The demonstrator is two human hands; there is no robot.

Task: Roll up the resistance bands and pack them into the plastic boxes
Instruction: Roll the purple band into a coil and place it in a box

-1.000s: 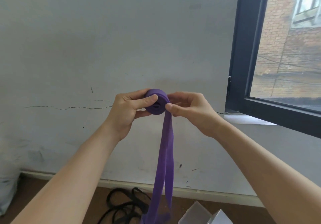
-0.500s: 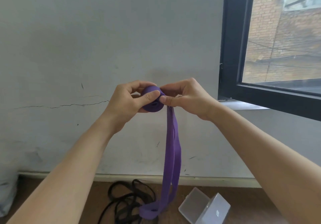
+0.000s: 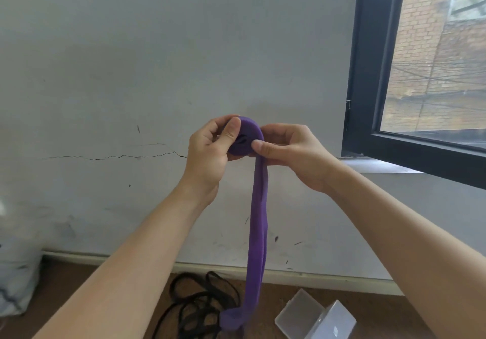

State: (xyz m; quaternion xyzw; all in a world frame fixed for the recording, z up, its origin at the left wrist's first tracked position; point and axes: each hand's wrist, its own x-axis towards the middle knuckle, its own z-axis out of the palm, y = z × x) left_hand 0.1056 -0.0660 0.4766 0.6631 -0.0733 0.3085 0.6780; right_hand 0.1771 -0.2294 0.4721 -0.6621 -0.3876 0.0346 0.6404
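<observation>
1. One purple band (image 3: 259,233) is in your hands. Its upper part is wound into a coil (image 3: 248,133) held up in front of the wall (image 3: 157,75). The loose tail hangs straight down, and its end lies bunched on the floor (image 3: 381,309).
2. Your two hands are close together at the coil. Your left hand (image 3: 207,152) wraps round it, with the thumb up on the rim. Your right hand (image 3: 292,152) pinches the band between thumb and fingers just where it leaves the coil.
3. One clear plastic box (image 3: 298,312) lies open on the floor with its lid flipped to the right, just right of the tail's end.
4. The black bands (image 3: 202,304) lie in a loose tangle on the floor, left of the tail and touching its end. How many there are, you cannot tell.
5. You also have one window (image 3: 434,75) at the right and one white bag (image 3: 15,273) at the left edge.
6. Against half a second ago, your left thumb has slid from the coil's face up to its top edge. The flat face, with its centre gap, now shows more fully.
7. The coil looks wider than it did a second ago. The tail's end sits in the same spot by the black tangle.
</observation>
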